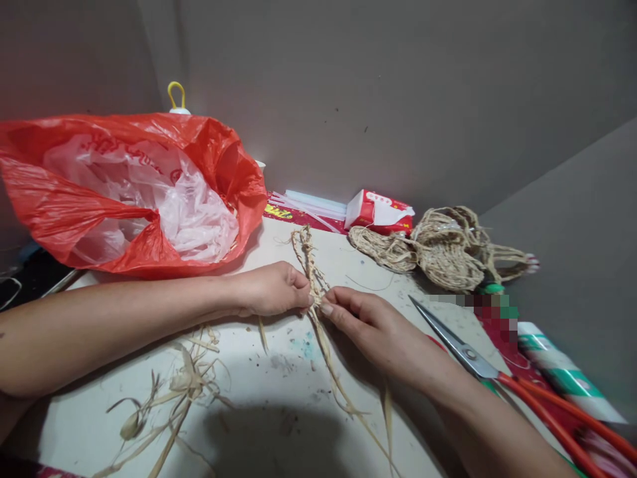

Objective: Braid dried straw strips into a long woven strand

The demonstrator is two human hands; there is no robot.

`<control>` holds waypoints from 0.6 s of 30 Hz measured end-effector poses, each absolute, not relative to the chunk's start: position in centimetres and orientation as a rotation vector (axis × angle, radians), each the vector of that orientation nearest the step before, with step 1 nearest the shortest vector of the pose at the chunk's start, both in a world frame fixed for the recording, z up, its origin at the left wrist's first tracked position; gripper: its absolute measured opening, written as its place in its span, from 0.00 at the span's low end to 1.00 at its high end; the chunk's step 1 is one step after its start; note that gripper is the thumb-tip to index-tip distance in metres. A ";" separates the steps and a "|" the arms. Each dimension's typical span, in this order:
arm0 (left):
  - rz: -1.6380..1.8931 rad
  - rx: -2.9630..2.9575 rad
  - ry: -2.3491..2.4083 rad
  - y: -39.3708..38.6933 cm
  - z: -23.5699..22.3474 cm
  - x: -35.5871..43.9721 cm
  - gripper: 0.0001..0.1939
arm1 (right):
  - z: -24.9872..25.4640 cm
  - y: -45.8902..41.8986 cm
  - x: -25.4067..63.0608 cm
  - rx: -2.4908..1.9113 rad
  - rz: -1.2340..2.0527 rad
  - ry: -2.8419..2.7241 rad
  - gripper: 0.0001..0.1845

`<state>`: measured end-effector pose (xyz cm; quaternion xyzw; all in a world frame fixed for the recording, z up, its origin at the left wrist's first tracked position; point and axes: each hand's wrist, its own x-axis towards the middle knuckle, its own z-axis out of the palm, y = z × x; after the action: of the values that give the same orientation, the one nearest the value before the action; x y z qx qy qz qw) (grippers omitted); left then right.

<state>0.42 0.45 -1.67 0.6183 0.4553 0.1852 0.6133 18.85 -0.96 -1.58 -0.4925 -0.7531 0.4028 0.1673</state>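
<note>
Straw-coloured braid [309,265] pinched in fingertips [305,301] of L hand [276,289] & R hand [371,324], approx. ctr; looped end [301,238] beyond grip at 12 o'clock, loose strands [342,388] to 5, scissors [470,355] at 4.

From here the plastic bag [134,259] is bright red, with red lettering on the whitish, see-through plastic [199,219] inside it. The tabletop [259,411] is off-white — specked dark, with a smudge of turquoise. I see pale straw-tan on the braided strand [309,265] and a deeper beige on the coiled cords [450,259]. The scissors [470,355] have silver blades and orange-red handles; the cylinder [567,372] is banded green and white — the wall [318,86], plain grey.
</note>
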 end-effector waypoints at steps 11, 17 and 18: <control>0.537 1.243 0.994 -0.2 -1.9 0.9 0.12 | -1.8 -3.5 16.2 -1.530 1.172 -1.815 0.19; 0.573 1.065 1.006 -0.8 -1.8 1.1 0.11 | -2.2 -4.6 15.2 -1.610 0.584 -2.158 0.12; 0.580 1.040 1.011 -0.9 -1.8 1.2 0.11 | -2.2 -4.8 15.1 -1.643 0.473 -2.244 0.12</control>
<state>1.22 -0.86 -1.78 0.4685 0.4557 0.2614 0.7103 15.11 -4.77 -2.19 -0.5749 -0.7853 0.1654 0.1595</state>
